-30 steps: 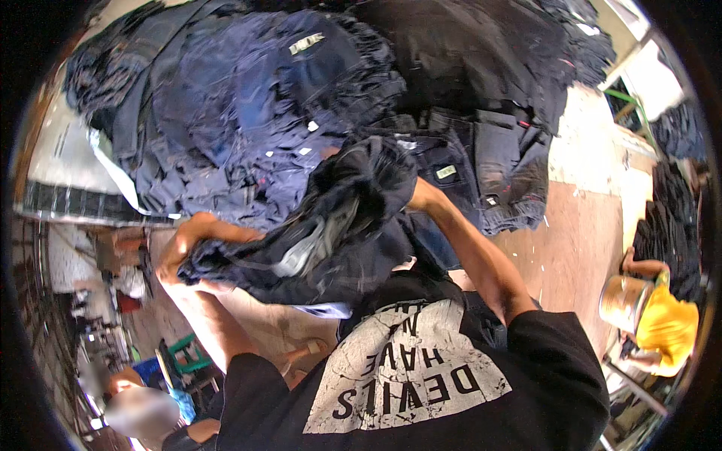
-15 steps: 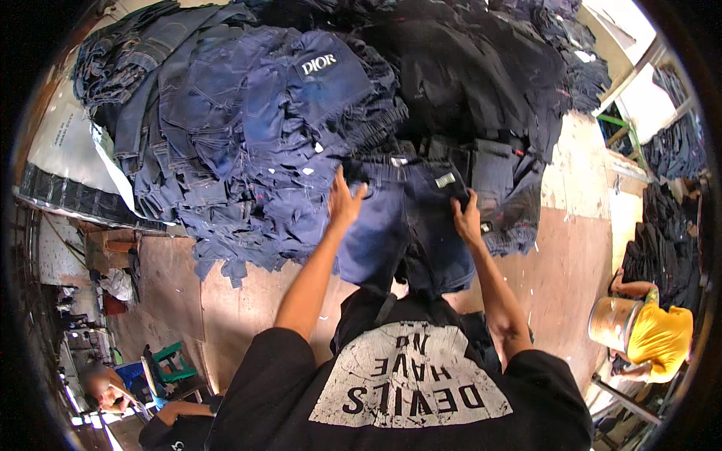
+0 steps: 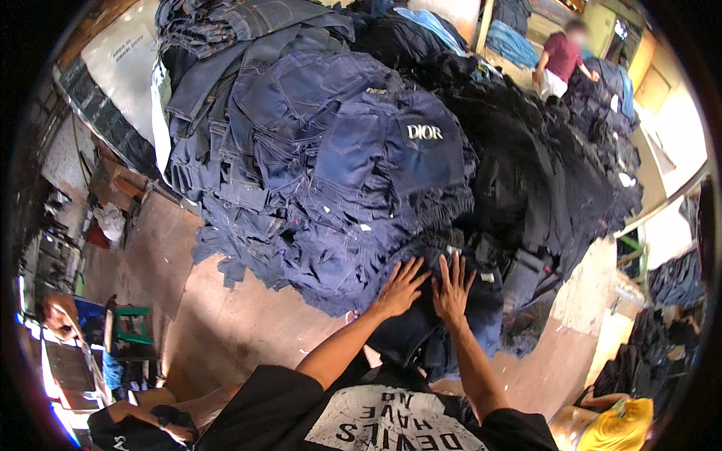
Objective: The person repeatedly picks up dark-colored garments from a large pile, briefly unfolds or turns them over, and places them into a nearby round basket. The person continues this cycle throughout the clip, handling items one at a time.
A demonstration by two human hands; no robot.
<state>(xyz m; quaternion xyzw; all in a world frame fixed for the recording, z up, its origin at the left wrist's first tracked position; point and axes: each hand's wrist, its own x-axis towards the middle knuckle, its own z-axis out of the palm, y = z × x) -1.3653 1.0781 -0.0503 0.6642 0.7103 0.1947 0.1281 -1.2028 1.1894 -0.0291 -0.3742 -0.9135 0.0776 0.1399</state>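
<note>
A pair of dark blue denim shorts (image 3: 406, 334) lies in front of me at the near edge of a big heap, its waistband pointing away. My left hand (image 3: 402, 289) rests flat on the upper part, fingers spread. Close beside it, my right hand (image 3: 451, 293) also lies flat with fingers stretched out, below a small light label (image 3: 487, 277). Neither hand grips the cloth. Beyond them rises a pile of navy denim shorts (image 3: 353, 150), one with a pale-lettered pocket. Black garments (image 3: 519, 165) are heaped to its right.
Brown wooden boards (image 3: 173, 293) surround the heap's near side. A person in a maroon shirt (image 3: 560, 56) stands at the far right. A person in yellow (image 3: 624, 428) is at the lower right, another person's arm (image 3: 143, 421) at the lower left. A green frame (image 3: 132, 325) stands on the left.
My hands have come closer together and now lie flat on the shorts. Earlier my right hand held their right edge. The view has shifted, with the heap now lower and farther right.
</note>
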